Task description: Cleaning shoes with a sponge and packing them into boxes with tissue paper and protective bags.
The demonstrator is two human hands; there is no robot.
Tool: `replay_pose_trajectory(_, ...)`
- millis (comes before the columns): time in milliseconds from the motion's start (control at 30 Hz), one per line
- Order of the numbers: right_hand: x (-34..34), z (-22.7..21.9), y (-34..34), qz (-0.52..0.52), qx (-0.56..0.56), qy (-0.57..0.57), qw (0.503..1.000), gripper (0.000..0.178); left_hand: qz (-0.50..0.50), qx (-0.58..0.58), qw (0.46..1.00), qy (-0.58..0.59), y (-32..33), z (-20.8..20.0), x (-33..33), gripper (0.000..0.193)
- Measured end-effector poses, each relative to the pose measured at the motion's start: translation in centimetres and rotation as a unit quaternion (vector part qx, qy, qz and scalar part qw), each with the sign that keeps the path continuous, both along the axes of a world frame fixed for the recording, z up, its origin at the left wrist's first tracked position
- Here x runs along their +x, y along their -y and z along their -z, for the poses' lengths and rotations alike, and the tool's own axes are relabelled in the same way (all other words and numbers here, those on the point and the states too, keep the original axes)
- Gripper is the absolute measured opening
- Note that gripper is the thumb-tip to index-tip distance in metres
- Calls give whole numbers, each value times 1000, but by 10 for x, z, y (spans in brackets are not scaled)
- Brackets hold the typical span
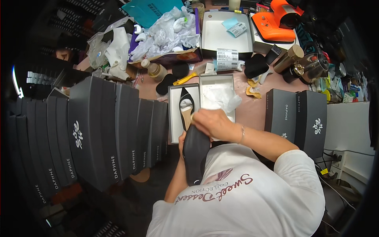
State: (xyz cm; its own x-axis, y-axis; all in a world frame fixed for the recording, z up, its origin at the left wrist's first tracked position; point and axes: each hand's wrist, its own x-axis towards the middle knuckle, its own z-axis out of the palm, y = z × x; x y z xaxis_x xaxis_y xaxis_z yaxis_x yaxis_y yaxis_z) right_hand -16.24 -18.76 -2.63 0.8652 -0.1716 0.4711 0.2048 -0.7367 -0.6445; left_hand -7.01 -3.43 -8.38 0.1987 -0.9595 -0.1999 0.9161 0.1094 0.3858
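Note:
My left hand [181, 147] is closed around a long black item [196, 152], which looks like a shoe, and steadies it upright in front of my chest. Its thumb side shows at the left edge; the other fingers are mostly hidden behind. Above it, my right hand [215, 123] is closed in a pinch on a small yellowish piece at the item's upper end. Just beyond, a black pointed shoe [184, 94] with a beige insole and white paper stuffing lies in an open shoe box [173, 118]. Beside it, the box's other half [229, 81] holds crumpled white tissue [223, 98].
Dark shoe boxes stand in rows at left [92, 130] and right [282, 114]. Farther back are a bin of crumpled plastic [166, 35], a shallow tray [211, 35], an orange device [272, 25], a bottle [156, 71], black pads [256, 66] and a yellow-handled tool [184, 79].

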Motion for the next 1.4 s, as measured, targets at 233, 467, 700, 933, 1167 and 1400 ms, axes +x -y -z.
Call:
replay_pose_trajectory(233, 4, -1, -2, 15, 40, 14, 999, 11, 37, -25, 999, 13, 6, -4, 2, 67)
replay_pose_trajectory(467, 17, -5, -3, 23, 15, 13, 1000, 13, -53, 115, 991, 41, 11, -20, -8, 67)
replay_pose_trajectory(700, 14, -3, -19, -40, -1, 8, 999, 10, -47, 102, 993, 37, 3, -6, 2, 68)
replay_pose_trajectory(933, 0, 10, 52, 153, 188, -6, 970, 12, -1, 15, 996, 92, 13, -19, 11, 81)
replay_pose_trajectory(1167, -32, -15, -3, 36, 71, 45, 996, 16, -3, 25, 1000, 13, 17, -9, 3, 86)
replay_pose_trajectory(1400, -16, -1, -8, 101, 189, 49, 976, 12, -87, 178, 980, -24, 14, -27, -12, 74)
